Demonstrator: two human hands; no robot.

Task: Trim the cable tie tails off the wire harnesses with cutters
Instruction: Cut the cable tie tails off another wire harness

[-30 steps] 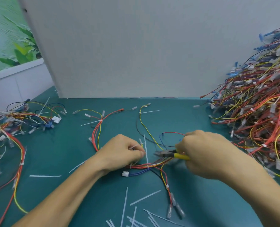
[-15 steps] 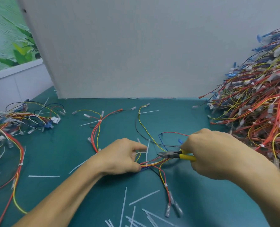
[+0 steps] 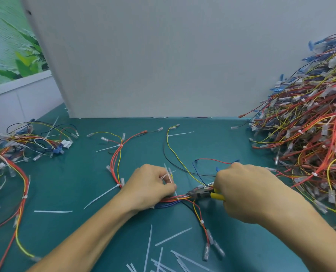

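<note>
A wire harness (image 3: 179, 199) of red, yellow, blue and black wires lies on the green table (image 3: 80, 193) between my hands. My left hand (image 3: 149, 185) grips its bundle, with white cable tie tails (image 3: 168, 175) sticking up between the fingers. My right hand (image 3: 245, 191) holds yellow-handled cutters (image 3: 204, 193), their dark jaws pointing left at the bundle just right of my left hand. Whether the jaws touch a tie is too small to tell.
A large heap of harnesses (image 3: 310, 138) fills the right side. More harnesses (image 3: 16, 154) lie at the left, and another (image 3: 120, 152) at centre back. Several cut tie tails (image 3: 163, 256) litter the near table. A grey panel (image 3: 163, 55) stands behind.
My left hand shifted its grip along the bundle, tie tails now sticking up between its fingers. The cutters' jaws stayed at the bundle to the right of that hand.
</note>
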